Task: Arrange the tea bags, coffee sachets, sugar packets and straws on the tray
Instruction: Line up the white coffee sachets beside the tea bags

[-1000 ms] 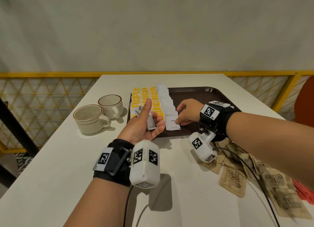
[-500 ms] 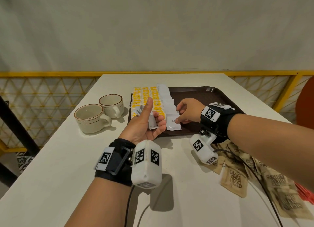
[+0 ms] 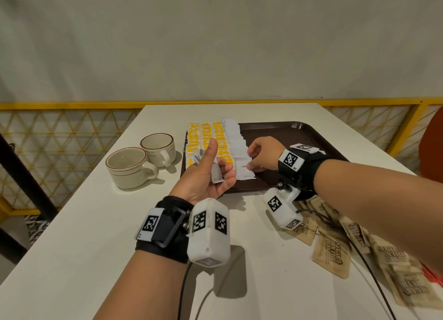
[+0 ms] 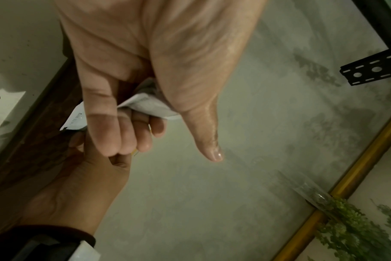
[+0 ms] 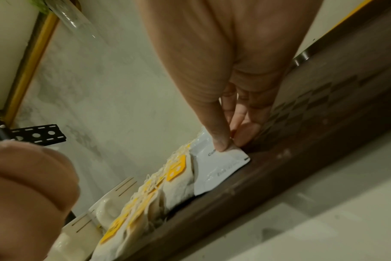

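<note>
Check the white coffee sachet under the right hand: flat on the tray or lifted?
Mostly flat: the sachet lies on the tray, its corner pinched by the right hand.

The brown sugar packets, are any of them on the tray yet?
No, the brown sugar packets all lie on the white table, near side of the tray.

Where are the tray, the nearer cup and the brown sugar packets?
tray [image 3: 282,132], head view, bare far part of its floor.
nearer cup [image 3: 134,173], head view, its outer wall.
brown sugar packets [image 3: 332,255], head view, one packet's printed face.
</note>
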A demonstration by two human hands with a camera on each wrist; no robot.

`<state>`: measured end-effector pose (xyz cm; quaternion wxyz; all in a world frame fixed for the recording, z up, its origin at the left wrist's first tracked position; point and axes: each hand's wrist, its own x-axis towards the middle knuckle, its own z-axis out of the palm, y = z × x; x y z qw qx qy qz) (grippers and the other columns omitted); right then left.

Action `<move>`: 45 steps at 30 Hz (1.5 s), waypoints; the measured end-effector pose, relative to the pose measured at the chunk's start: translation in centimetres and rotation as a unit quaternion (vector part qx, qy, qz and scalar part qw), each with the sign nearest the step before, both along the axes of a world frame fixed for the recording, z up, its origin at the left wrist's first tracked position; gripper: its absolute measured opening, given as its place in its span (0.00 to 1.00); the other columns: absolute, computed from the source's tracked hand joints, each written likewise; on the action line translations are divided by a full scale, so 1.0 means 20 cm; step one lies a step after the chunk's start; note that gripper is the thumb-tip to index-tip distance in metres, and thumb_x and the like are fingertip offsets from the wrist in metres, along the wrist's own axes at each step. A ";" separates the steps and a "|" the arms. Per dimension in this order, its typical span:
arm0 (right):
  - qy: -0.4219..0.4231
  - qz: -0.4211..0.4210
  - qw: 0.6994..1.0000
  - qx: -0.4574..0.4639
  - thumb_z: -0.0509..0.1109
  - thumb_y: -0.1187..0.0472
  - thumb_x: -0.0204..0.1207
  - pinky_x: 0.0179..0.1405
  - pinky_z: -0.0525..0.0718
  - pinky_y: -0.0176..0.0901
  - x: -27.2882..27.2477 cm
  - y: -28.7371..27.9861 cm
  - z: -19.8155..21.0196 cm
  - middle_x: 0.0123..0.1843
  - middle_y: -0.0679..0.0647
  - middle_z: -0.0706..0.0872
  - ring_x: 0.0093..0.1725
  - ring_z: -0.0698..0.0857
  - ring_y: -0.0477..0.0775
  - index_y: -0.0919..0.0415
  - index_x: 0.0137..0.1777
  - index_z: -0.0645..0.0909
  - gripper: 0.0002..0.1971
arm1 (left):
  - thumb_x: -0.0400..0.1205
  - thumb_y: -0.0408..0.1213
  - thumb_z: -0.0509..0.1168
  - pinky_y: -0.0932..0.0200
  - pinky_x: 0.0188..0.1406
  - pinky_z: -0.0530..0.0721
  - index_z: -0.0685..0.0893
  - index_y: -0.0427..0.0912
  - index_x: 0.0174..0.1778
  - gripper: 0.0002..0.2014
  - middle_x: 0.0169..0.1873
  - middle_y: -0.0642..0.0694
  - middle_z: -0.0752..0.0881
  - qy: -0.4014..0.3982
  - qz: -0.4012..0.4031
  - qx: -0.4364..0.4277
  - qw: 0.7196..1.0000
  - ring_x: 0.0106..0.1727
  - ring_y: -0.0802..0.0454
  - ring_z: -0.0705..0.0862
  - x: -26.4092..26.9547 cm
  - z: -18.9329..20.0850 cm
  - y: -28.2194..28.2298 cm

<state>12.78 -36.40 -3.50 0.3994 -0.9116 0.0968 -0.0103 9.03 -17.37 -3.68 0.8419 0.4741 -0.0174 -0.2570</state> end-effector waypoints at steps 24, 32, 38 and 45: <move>0.023 0.171 0.956 0.239 0.69 0.65 0.80 0.33 0.83 0.37 -0.36 0.13 0.25 0.45 0.47 0.86 0.37 0.81 0.48 0.67 0.62 0.78 0.12 | 0.84 0.58 0.55 0.51 0.61 0.82 0.80 0.45 0.68 0.25 0.57 0.42 0.89 -0.189 0.043 0.087 0.977 0.59 0.47 0.87 0.01 -0.03 -0.07; 0.005 0.177 0.951 0.252 0.70 0.64 0.79 0.42 0.78 0.37 -0.36 -0.02 0.27 0.48 0.56 0.85 0.46 0.81 0.50 0.65 0.61 0.81 0.12 | 0.79 0.70 0.46 0.47 0.79 0.62 0.62 0.76 0.74 0.25 0.78 0.53 0.70 -0.326 -0.113 0.274 0.898 0.78 0.52 0.69 0.09 0.09 -0.18; -0.010 0.069 0.971 0.230 0.71 0.70 0.77 0.39 0.76 0.37 -0.30 -0.07 0.21 0.52 0.64 0.81 0.48 0.78 0.56 0.72 0.63 0.79 0.15 | 0.85 0.47 0.61 0.55 0.53 0.82 0.85 0.41 0.57 0.15 0.48 0.45 0.87 -0.373 -0.098 0.381 0.840 0.50 0.50 0.84 0.19 0.19 -0.18; 0.053 0.028 0.977 0.206 0.74 0.72 0.74 0.35 0.72 0.39 -0.24 -0.07 0.12 0.48 0.65 0.81 0.41 0.77 0.58 0.69 0.50 0.81 0.07 | 0.81 0.32 0.67 0.63 0.40 0.83 0.88 0.42 0.42 0.05 0.32 0.49 0.86 -0.361 -0.102 0.470 0.799 0.34 0.56 0.83 0.33 0.21 -0.15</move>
